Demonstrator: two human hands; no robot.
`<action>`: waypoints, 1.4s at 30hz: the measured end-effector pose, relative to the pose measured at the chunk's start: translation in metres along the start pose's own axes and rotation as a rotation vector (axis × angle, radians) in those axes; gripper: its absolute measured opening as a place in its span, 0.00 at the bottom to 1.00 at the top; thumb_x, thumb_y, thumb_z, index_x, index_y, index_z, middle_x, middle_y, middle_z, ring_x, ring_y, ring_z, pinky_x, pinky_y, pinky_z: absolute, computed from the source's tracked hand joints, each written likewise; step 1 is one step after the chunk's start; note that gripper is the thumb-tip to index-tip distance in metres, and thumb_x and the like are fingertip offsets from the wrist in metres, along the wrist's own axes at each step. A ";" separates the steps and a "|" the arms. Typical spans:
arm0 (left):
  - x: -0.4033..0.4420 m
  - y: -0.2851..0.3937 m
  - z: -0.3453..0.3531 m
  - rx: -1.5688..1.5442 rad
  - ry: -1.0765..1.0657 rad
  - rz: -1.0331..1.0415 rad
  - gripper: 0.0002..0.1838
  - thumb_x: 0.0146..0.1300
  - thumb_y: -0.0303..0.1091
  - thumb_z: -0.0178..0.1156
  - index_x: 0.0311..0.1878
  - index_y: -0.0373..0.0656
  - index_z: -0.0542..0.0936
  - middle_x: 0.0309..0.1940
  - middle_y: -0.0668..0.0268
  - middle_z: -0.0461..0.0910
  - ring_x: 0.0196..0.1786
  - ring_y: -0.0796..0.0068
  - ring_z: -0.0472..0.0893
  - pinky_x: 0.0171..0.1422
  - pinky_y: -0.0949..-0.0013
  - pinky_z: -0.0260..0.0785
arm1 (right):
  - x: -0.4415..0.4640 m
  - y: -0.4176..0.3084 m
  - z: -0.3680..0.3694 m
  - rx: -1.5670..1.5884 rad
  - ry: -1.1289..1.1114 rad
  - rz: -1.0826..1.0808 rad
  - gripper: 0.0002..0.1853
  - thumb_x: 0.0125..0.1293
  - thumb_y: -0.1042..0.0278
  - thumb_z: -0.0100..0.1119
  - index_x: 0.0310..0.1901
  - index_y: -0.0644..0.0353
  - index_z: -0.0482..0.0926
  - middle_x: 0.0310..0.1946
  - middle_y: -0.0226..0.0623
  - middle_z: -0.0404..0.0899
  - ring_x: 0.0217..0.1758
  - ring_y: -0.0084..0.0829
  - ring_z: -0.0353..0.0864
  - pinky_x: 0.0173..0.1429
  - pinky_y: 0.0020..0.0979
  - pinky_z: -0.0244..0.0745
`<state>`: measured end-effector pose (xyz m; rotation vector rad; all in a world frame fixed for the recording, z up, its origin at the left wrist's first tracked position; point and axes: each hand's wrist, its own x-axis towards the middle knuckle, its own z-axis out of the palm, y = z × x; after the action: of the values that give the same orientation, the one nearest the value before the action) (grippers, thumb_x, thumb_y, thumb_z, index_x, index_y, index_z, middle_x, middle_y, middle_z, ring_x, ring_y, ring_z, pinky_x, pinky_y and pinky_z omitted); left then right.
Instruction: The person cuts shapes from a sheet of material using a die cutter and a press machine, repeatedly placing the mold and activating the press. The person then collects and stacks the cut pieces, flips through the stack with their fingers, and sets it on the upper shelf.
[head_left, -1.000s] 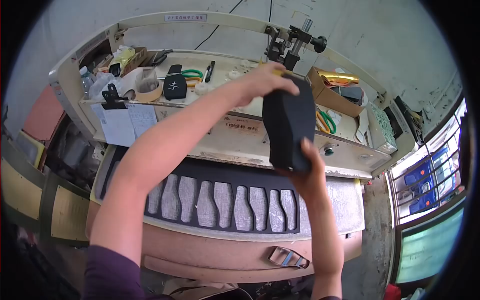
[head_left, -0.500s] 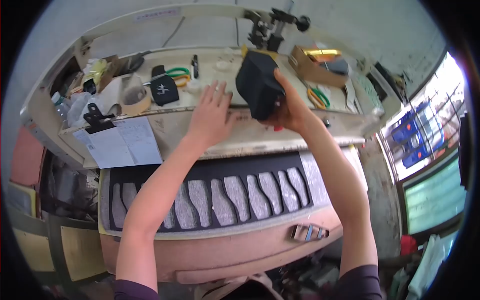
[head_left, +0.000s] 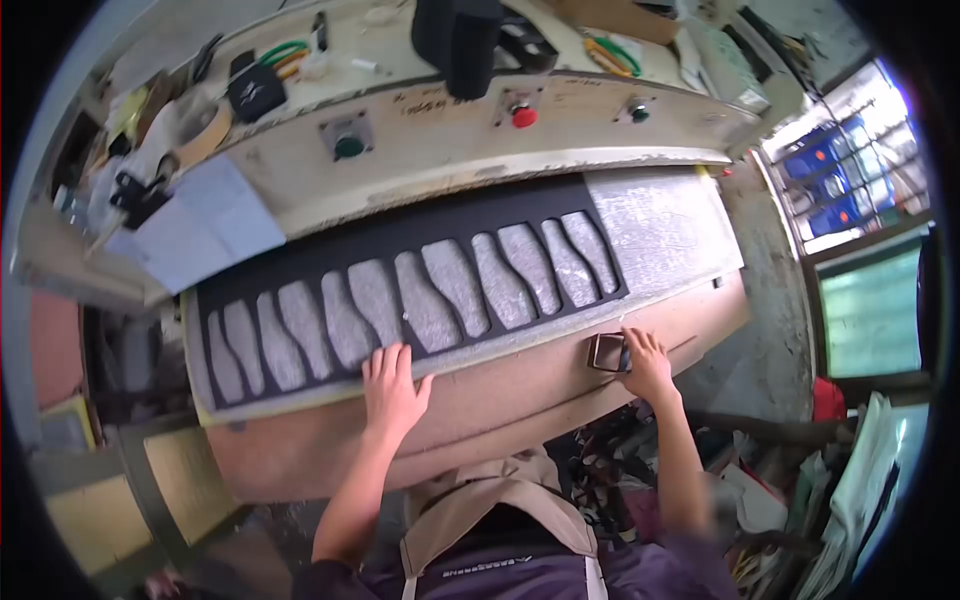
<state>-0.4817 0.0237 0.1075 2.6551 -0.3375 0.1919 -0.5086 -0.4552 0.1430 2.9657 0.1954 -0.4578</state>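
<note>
A black foam sheet (head_left: 400, 222) with rows of sole-shaped cut-outs lies on the pale, scuffed board (head_left: 660, 225). My left hand (head_left: 394, 392) rests at the sheet's front edge, fingers laid flat with the thumb apart, holding nothing. Further right, my right hand (head_left: 650, 365) has its fingers around the right end of a small metal-framed die (head_left: 606, 352) on the brown ledge. The black stack of sole-shaped pieces (head_left: 458, 45) stands on the machine's shelf, at the top of the view.
The machine front carries green buttons (head_left: 348, 146) and a red button (head_left: 524, 116). Scissors (head_left: 612, 57), a tape roll (head_left: 203, 125) and a black pad (head_left: 256, 93) lie on the shelf. Papers (head_left: 210, 222) hang at left. Barred window (head_left: 835, 180) at right.
The black stack has gone from my right hand onto the shelf. Both hands have come down toward me, the right one to the metal-framed die. The view has tilted downward.
</note>
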 end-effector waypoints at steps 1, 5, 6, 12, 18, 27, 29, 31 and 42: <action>0.001 0.005 0.001 0.055 -0.049 -0.051 0.32 0.59 0.41 0.76 0.63 0.33 0.78 0.59 0.51 0.79 0.62 0.48 0.76 0.66 0.50 0.68 | 0.003 0.001 0.008 0.034 0.000 0.026 0.60 0.43 0.54 0.90 0.79 0.56 0.66 0.69 0.42 0.77 0.72 0.50 0.77 0.75 0.49 0.71; 0.021 0.004 0.004 0.124 -0.197 -0.194 0.40 0.55 0.47 0.80 0.65 0.33 0.76 0.55 0.51 0.76 0.56 0.51 0.74 0.64 0.48 0.66 | 0.015 0.012 0.016 0.145 0.011 0.123 0.57 0.45 0.56 0.88 0.78 0.54 0.68 0.69 0.41 0.76 0.71 0.50 0.76 0.76 0.49 0.71; 0.020 0.004 0.009 0.154 -0.149 -0.189 0.42 0.54 0.49 0.81 0.67 0.36 0.76 0.53 0.52 0.75 0.54 0.52 0.73 0.64 0.47 0.64 | 0.014 0.013 0.014 0.161 -0.007 0.115 0.55 0.46 0.55 0.88 0.78 0.54 0.69 0.68 0.41 0.76 0.70 0.50 0.77 0.75 0.49 0.71; 0.016 0.028 -0.002 0.269 -0.164 -0.117 0.32 0.57 0.48 0.79 0.65 0.55 0.82 0.49 0.56 0.74 0.53 0.54 0.71 0.63 0.50 0.61 | 0.004 0.013 0.011 0.218 0.063 0.110 0.52 0.50 0.54 0.85 0.77 0.56 0.70 0.67 0.42 0.77 0.68 0.50 0.78 0.74 0.49 0.73; -0.018 0.049 -0.011 0.178 0.018 -0.139 0.22 0.58 0.46 0.77 0.54 0.50 0.87 0.50 0.58 0.73 0.54 0.54 0.71 0.66 0.51 0.59 | -0.020 0.032 -0.033 0.444 0.135 0.110 0.51 0.50 0.56 0.84 0.76 0.57 0.70 0.67 0.43 0.77 0.68 0.49 0.78 0.73 0.48 0.73; -0.141 0.117 0.001 0.077 -0.095 -0.248 0.17 0.61 0.42 0.72 0.51 0.49 0.86 0.47 0.57 0.71 0.50 0.54 0.69 0.65 0.49 0.58 | 0.010 0.029 -0.078 0.328 0.236 -0.038 0.49 0.50 0.66 0.83 0.76 0.57 0.71 0.68 0.43 0.77 0.68 0.50 0.78 0.73 0.47 0.73; -0.157 0.115 0.022 0.035 -0.093 -0.268 0.17 0.62 0.43 0.70 0.52 0.49 0.86 0.47 0.57 0.71 0.50 0.53 0.69 0.69 0.47 0.57 | 0.041 0.007 -0.084 0.209 0.316 -0.256 0.48 0.48 0.70 0.80 0.76 0.56 0.72 0.70 0.40 0.77 0.74 0.49 0.75 0.79 0.45 0.68; -0.155 0.123 0.020 0.034 -0.096 -0.289 0.18 0.62 0.43 0.70 0.53 0.49 0.86 0.49 0.57 0.72 0.51 0.52 0.69 0.70 0.46 0.57 | 0.077 -0.019 -0.087 0.079 0.414 -0.457 0.44 0.51 0.77 0.72 0.75 0.54 0.73 0.73 0.39 0.75 0.80 0.45 0.70 0.85 0.44 0.61; -0.171 0.095 -0.036 -0.227 0.259 -0.509 0.24 0.62 0.34 0.72 0.62 0.40 0.85 0.67 0.55 0.82 0.65 0.52 0.80 0.73 0.53 0.71 | 0.113 -0.029 0.005 0.467 0.751 -0.075 0.34 0.60 0.77 0.72 0.71 0.62 0.78 0.66 0.52 0.82 0.68 0.54 0.82 0.73 0.47 0.77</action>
<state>-0.6743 -0.0075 0.1468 2.3622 0.3758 0.3064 -0.4074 -0.4156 0.1005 3.4353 0.3033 0.7297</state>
